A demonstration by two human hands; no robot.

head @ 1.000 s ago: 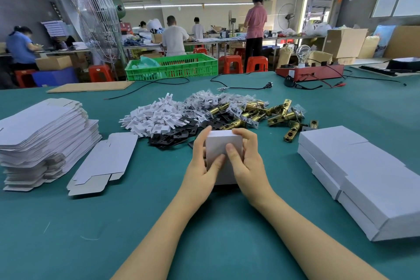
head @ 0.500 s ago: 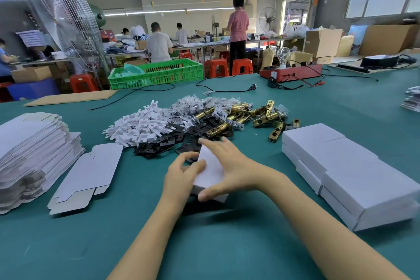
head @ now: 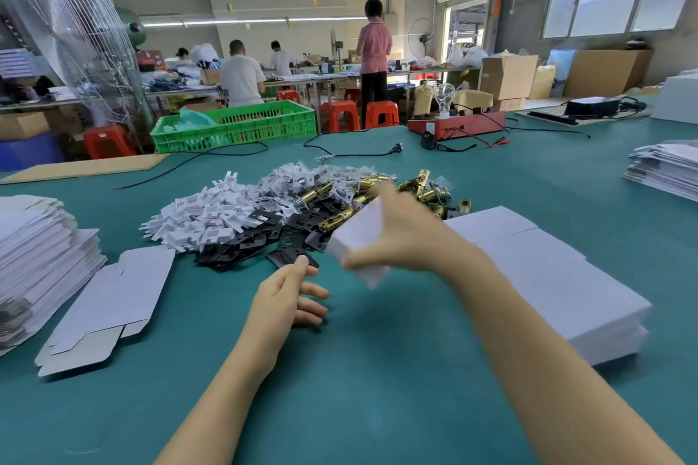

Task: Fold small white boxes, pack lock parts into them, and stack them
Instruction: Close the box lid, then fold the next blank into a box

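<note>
My right hand (head: pixel 404 234) grips a small folded white box (head: pixel 357 234) and holds it tilted above the green table, blurred by motion. My left hand (head: pixel 291 294) rests low over the table with relaxed fingers and holds nothing. Behind the hands lies a pile of lock parts: white plastic pieces (head: pixel 204 215), black plates (head: pixel 249 245) and brass latches (head: pixel 419 189). Finished white boxes (head: pixel 547 276) are stacked at the right. A flat unfolded box blank (head: pixel 109 298) lies at the left, beside a tall stack of blanks (head: pixel 37 257).
A green crate (head: pixel 241 125), a red tester with a bulb (head: pixel 457 123) and black cables (head: pixel 351 153) sit at the far side of the table. Another paper stack (head: pixel 664 170) lies at the far right. People work at benches behind.
My left hand has let go of the box and dropped toward the table. My right hand has lifted the box and carries it to the right, toward the stacked boxes.
</note>
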